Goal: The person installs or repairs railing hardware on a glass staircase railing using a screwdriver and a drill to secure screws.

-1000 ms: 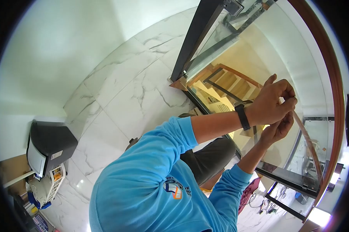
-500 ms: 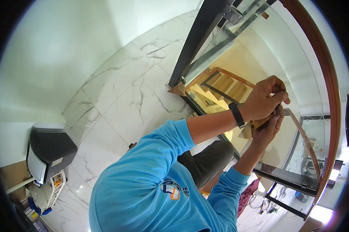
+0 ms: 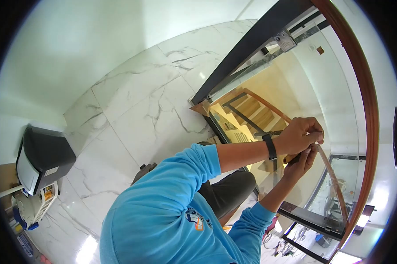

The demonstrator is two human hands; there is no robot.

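A: What's going on here, left to right?
B: Right of frame centre, a stubby yellow-and-dark handle [image 3: 288,159]. Then the left hand [image 3: 296,134], fingers bunched, can't tell on what. Right hand [image 3: 302,163] looks curled round the handle. Clear glass panel [image 3: 343,110] further right.
A: Step?
B: Fiddly two-handed fingertip work, I'd guess. Next move calls for steadiness imo.

An indoor stair landing, whether of a home or an office cannot be told: marble-patterned floor tiles [image 3: 132,125], smooth pale walls [image 3: 75,57], and a clear glass panel [image 3: 341,103] beside a brown handrail [image 3: 369,101], with wooden steps [image 3: 261,117] visible through the glass.
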